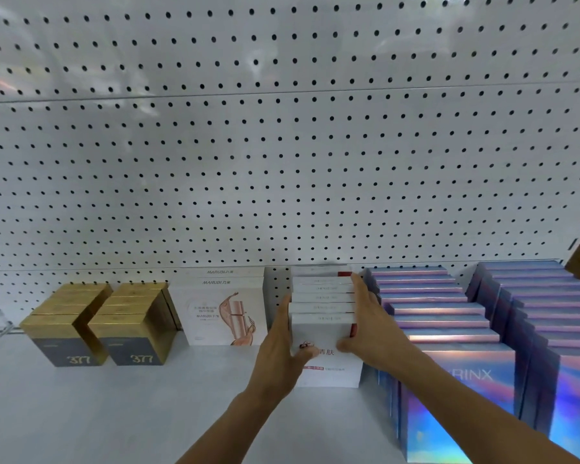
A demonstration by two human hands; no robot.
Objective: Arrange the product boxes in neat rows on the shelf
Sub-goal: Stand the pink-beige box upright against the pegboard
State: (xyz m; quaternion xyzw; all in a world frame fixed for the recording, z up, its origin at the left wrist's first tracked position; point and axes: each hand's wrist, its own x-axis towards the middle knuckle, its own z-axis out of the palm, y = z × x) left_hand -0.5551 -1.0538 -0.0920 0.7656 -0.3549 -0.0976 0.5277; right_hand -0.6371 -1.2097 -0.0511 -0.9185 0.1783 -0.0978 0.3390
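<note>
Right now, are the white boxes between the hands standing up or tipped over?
Standing up. The white boxes form a straight row, top edges level, while the left hand and right hand press their sides.

I had one view only — the head camera, worn at head height and aimed forward and slightly down at the shelf point(81, 413). Its wide-angle lens bowed the pegboard back panel point(282, 145), which filled the upper two-thirds of the frame. The camera stood close: both forearms entered from the bottom edge, and the left hand point(278, 349) and right hand point(372, 326) sat low, just right of centre. No second view existed — nothing overlapped.
</note>
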